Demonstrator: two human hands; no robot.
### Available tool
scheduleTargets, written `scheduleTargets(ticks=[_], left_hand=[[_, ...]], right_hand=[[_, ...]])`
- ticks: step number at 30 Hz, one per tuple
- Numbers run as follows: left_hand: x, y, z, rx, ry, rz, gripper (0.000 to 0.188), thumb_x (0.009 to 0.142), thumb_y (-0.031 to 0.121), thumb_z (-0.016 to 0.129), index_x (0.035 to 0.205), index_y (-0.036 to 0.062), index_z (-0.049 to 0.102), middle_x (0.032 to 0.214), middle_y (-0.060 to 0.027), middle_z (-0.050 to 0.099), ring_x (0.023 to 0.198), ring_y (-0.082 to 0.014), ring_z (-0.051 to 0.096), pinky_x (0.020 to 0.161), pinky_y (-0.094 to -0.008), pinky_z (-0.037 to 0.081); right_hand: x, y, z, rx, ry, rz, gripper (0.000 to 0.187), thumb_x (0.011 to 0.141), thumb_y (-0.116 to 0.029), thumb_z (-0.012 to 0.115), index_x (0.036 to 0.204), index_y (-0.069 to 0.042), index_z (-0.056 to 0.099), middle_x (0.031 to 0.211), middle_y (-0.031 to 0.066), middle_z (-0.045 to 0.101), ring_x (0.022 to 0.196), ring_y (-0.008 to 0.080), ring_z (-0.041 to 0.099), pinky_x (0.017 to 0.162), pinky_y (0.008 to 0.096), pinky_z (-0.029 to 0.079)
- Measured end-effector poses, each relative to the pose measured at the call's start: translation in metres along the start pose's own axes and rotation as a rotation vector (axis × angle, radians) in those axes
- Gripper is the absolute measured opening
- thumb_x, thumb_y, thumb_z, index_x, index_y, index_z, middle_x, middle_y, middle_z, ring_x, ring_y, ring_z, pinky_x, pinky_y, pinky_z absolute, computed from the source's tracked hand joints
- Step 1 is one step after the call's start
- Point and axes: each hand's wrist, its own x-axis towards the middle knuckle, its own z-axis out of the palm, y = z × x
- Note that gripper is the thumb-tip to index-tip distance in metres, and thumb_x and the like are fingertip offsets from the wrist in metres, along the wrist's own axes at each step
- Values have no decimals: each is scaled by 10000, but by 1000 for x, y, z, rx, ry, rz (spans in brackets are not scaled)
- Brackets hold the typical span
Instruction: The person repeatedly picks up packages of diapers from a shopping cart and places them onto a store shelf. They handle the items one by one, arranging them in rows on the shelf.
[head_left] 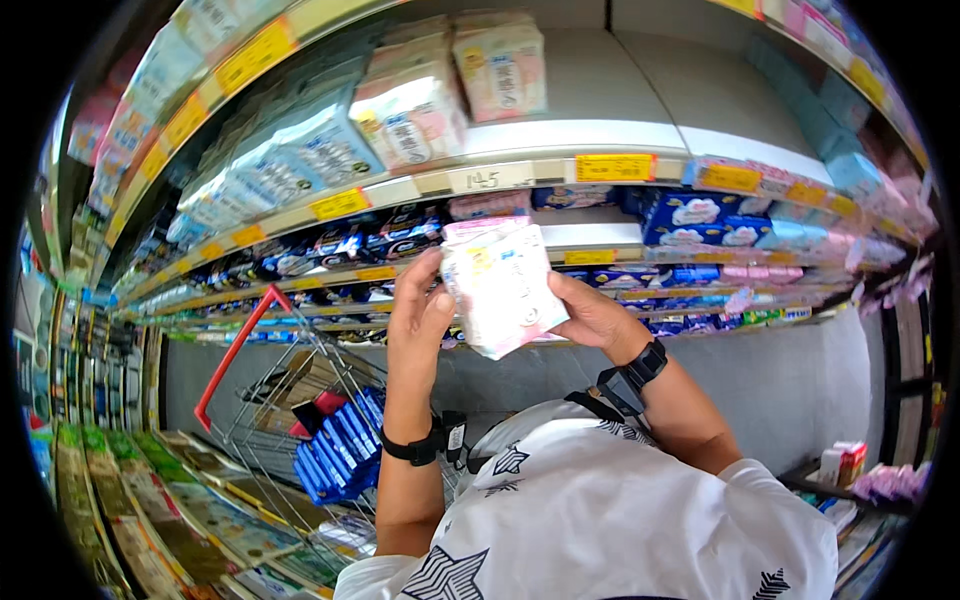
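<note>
White cloth shirt printed with black striped stars (620, 500) closest, below the left hand (415, 305) and right hand (600, 318). Far left: red-handled silver wire shopping cart (238, 348), lower left of the left hand. Pale-blue soft packs (310, 150) in a row on the shelf, up and left of that hand. Glossy blue flat packs (340, 450) stacked in the cart, left of the left forearm. Left hand: fingers and thumb closed along the pack's left edge; black wristband (412, 448) below. Soft white pack with pink and yellow print (505, 290) tilted between the hands, held off the shelf. Right hand: pinching its lower right side, thumb on front; black watch-like band (650, 362) on wrist. Dark-blue packs with white motifs (690, 212) shelved up and right of the right hand.
</note>
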Motion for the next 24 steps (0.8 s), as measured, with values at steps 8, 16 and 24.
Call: scheduleTargets(ticks=[8, 16, 24], left_hand=[[8, 20, 23, 21, -88, 46, 614, 1006, 196, 580, 1521, -48, 351, 1501, -160, 402, 1374, -266, 440, 1153, -381, 327], [29, 54, 49, 207, -84, 179, 531, 1042, 208, 532, 1496, -35, 400, 1416, -141, 489, 1291, -219, 489, 1099, -361, 375], [71, 78, 72, 550, 32, 441, 386, 1030, 131, 536, 1385, -21, 517, 1172, -141, 573, 1086, -236, 568, 971, -332, 436]], right_hand=[[-24, -40, 43, -490, 90, -61, 766, 956, -409, 687, 1489, 54, 391, 1373, 152, 570, 1254, 203, 551, 1062, 329, 444], [-27, -89, 76, -968, 193, -336, 859, 792, -380, 846, 1414, 56, 445, 1305, 186, 601, 1187, 232, 576, 1022, 338, 452], [-11, -149, 84, -1217, 281, -563, 814, 751, -254, 857, 1411, 16, 464, 1247, 142, 621, 1161, 206, 589, 1008, 338, 469]])
